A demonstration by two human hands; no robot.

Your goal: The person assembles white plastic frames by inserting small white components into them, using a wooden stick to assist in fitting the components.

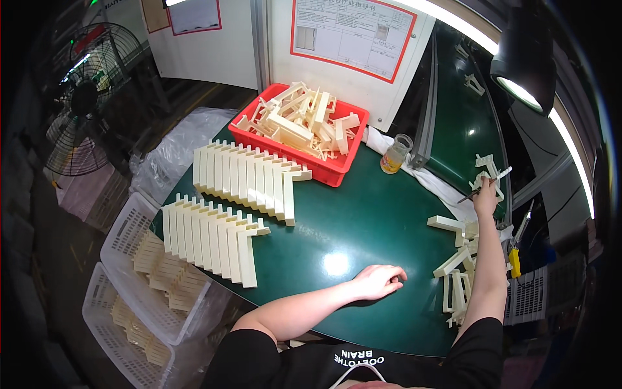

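Note:
My left hand (381, 282) rests on the green tabletop (363, 233), fingers loosely bent and apart, with nothing visible in it. Out to the far right, my right hand (484, 198) is closed around a thin tool with a dark narrow tip and a white end (504, 173). Cream plastic parts (484, 162) lie just beyond that hand, partly hidden by it; whether it also touches one I cannot tell. Below my right forearm is a loose group of cream L-shaped and frame-shaped parts (453, 260). Two neat rows of cream parts, one farther (243, 181) and one nearer (210, 240), stand at the left.
A red bin (334, 175) heaped with cream pieces stands at the back. Beside it are a glass jar (396, 154) and a white cloth (434, 185). White crates (116, 227) of parts sit lower left. A green belt (453, 117) runs along the right, near yellow-handled cutters (514, 262).

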